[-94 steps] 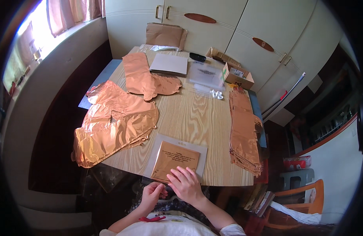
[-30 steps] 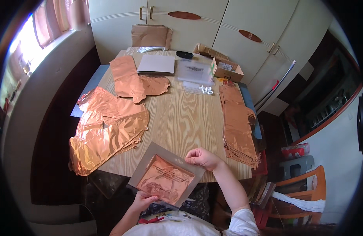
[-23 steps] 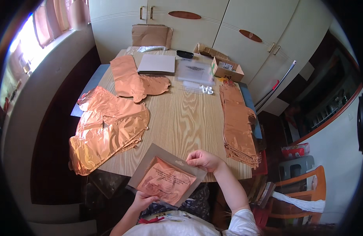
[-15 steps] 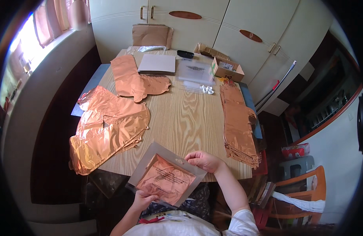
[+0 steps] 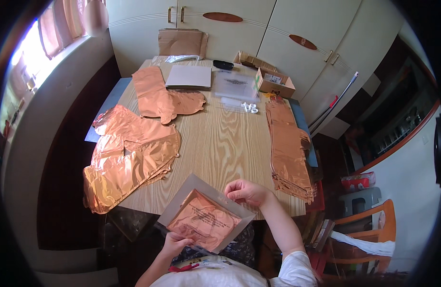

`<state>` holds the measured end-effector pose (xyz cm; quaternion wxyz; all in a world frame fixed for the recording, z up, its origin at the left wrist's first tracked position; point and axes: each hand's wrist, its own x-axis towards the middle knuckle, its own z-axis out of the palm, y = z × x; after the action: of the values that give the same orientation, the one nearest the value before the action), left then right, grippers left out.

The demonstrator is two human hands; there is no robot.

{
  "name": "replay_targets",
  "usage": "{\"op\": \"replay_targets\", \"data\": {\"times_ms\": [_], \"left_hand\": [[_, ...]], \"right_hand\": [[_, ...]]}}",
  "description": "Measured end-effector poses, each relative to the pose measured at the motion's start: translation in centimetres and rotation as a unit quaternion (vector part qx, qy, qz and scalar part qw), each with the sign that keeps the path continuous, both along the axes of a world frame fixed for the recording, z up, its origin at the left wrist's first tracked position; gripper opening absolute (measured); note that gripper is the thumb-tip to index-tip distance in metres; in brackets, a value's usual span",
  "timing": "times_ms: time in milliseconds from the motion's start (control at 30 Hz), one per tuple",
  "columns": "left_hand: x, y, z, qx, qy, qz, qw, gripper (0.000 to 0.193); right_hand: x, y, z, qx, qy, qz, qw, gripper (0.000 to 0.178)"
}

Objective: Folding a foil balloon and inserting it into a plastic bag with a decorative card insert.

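A clear plastic bag (image 5: 182, 197) with a folded copper-coloured foil balloon (image 5: 203, 219) inside is held tilted over the table's near edge. Dark print runs across its front. My left hand (image 5: 176, 244) grips its lower left side, thumb on top. At the bag's upper right edge, my right hand (image 5: 249, 192) has its fingers curled against the thumb; anything pinched there is too small to make out. Flat copper foil balloons (image 5: 134, 153) lie in an overlapping pile on the left, with another foil pile (image 5: 168, 100) behind it. A folded foil stack (image 5: 288, 148) lies along the right edge.
Toward the back of the wooden table (image 5: 220, 148) are a white-topped flat stack (image 5: 189, 76), clear bags (image 5: 234, 85), small white rolls (image 5: 250, 108), a black object (image 5: 223, 64) and an open cardboard box (image 5: 276, 83). A wooden chair (image 5: 385, 225) stands at the right.
The bag has shifted slightly right. My right hand has risen a little at the bag's upper edge, with its fingers more curled. My left hand keeps its grip.
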<state>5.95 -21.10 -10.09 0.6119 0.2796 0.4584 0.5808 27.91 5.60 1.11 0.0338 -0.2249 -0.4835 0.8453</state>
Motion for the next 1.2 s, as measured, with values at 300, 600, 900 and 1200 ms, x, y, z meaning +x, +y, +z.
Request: {"op": "replay_targets", "data": {"times_ms": [300, 600, 900, 1200], "left_hand": [[0.4, 0.3, 0.4, 0.038, -0.024, 0.001, 0.999, 0.009], [1.1, 0.6, 0.1, -0.007, -0.012, 0.029, 0.999, 0.008], [3.5, 0.9, 1.3, -0.045, -0.001, 0.059, 0.997, 0.008], [5.9, 2.5, 2.2, -0.076, -0.097, 0.123, 0.985, 0.015]], "right_hand": [[-0.5, -2.3, 0.1, -0.1, 0.089, -0.026, 0.991, 0.029], [0.1, -2.3, -0.9, -0.081, 0.085, -0.09, 0.989, 0.03], [1.2, 0.6, -0.4, 0.185, -0.099, -0.057, 0.976, 0.023], [-0.7, -2.9, 0.8, 0.68, -0.171, -0.177, 0.69, 0.031]]}}
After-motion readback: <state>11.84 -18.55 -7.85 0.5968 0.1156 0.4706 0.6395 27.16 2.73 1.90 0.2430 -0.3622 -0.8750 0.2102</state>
